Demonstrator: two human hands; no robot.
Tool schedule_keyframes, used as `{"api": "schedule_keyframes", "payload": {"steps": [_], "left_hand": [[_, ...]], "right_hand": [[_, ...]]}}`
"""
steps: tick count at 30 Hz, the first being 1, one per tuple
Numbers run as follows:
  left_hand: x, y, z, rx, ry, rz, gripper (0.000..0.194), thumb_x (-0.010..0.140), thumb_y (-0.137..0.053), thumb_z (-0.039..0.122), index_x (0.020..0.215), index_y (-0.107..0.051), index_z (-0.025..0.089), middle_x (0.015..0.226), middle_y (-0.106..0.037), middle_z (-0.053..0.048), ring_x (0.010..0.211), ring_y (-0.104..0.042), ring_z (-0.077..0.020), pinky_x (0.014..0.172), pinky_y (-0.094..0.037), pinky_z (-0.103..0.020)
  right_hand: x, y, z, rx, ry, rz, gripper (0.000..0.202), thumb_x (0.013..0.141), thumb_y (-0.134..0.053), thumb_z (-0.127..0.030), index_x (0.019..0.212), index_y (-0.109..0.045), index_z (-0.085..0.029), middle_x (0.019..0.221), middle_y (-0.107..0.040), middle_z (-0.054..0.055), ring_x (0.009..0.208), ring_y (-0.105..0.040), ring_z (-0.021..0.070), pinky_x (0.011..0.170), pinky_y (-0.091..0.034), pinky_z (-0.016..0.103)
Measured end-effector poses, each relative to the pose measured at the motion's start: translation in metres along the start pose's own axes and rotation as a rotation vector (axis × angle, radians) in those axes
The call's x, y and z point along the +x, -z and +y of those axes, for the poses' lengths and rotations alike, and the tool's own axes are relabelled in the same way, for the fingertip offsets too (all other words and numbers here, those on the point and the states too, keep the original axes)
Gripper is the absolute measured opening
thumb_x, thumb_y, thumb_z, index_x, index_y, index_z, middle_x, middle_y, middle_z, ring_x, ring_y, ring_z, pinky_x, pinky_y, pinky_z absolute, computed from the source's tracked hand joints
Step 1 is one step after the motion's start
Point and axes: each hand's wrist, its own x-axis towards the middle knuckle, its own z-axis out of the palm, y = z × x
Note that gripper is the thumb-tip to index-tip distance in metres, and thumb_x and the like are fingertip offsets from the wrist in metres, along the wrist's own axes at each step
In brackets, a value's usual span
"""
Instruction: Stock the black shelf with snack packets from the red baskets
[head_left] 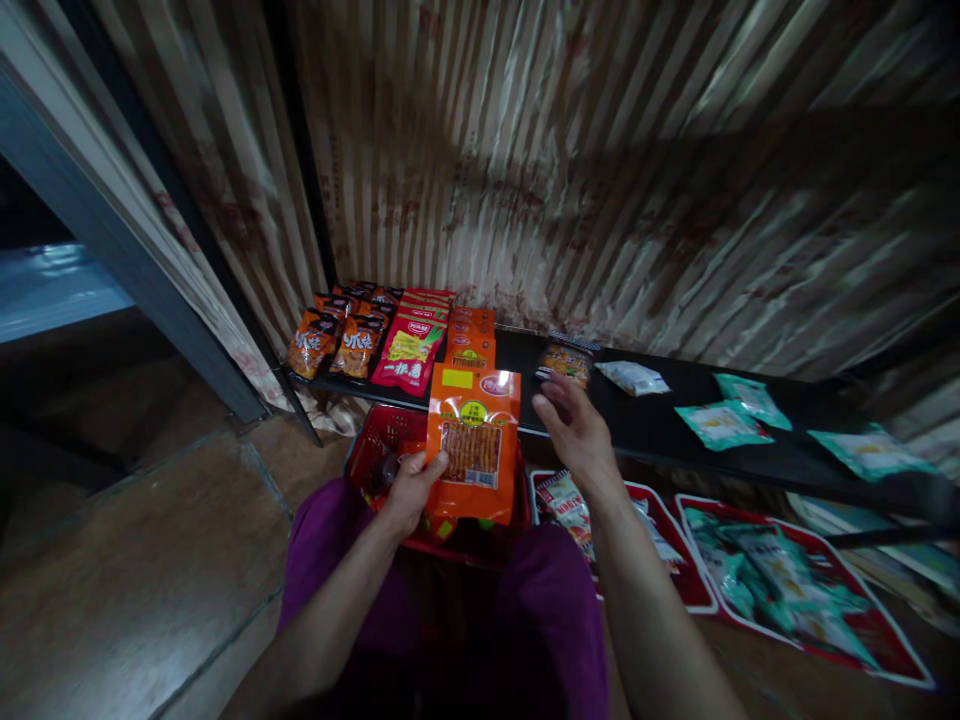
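Observation:
My left hand (pixel 411 490) grips the lower left edge of a large orange packet (pixel 474 440) with a clear window, its thumb on the front. The packet hangs over a red basket (pixel 367 430) between my knees. To the right of the packet, my right hand (pixel 574 425) is raised with its fingers apart, holding nothing. Just beyond its fingertips a dark-topped packet (pixel 566 360) lies on the black shelf (pixel 637 430). More orange packets (pixel 471 335) lie on the shelf behind the held one, beside a row of red packets (pixel 411 345).
Black-and-orange packets (pixel 358 345) stand at the shelf's left end, by a dark metal post (pixel 300 150). A white packet (pixel 632 378) and green packets (pixel 721 425) lie to the right. Below, red baskets (pixel 892 640) hold more packets. A striped curtain (pixel 525 150) hangs behind.

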Motion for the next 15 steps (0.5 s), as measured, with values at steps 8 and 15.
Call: {"api": "schedule_keyframes", "payload": {"steps": [8, 15], "left_hand": [[-0.008, -0.014, 0.000, -0.089, -0.002, 0.041, 0.039, 0.060, -0.075, 0.044, 0.083, -0.068, 0.014, 0.076, -0.069, -0.004, 0.073, -0.063, -0.0184, 0.076, -0.047, -0.033], [-0.011, -0.009, 0.003, -0.067, 0.000, 0.051, 0.035, 0.056, -0.079, 0.040, 0.077, -0.070, 0.014, 0.077, -0.070, -0.005, 0.075, -0.063, -0.0184, 0.077, -0.046, -0.031]], "right_hand": [[-0.064, -0.021, 0.013, 0.647, -0.482, -0.160, 0.037, 0.065, -0.073, -0.042, 0.097, -0.067, -0.024, 0.096, -0.072, 0.003, 0.088, -0.066, 0.0215, 0.078, -0.053, 0.035], [-0.068, -0.030, 0.008, 0.731, -0.533, -0.135, 0.030, 0.057, -0.078, -0.037, 0.083, -0.071, -0.024, 0.082, -0.074, 0.000, 0.079, -0.067, 0.0214, 0.074, -0.052, 0.034]]}}
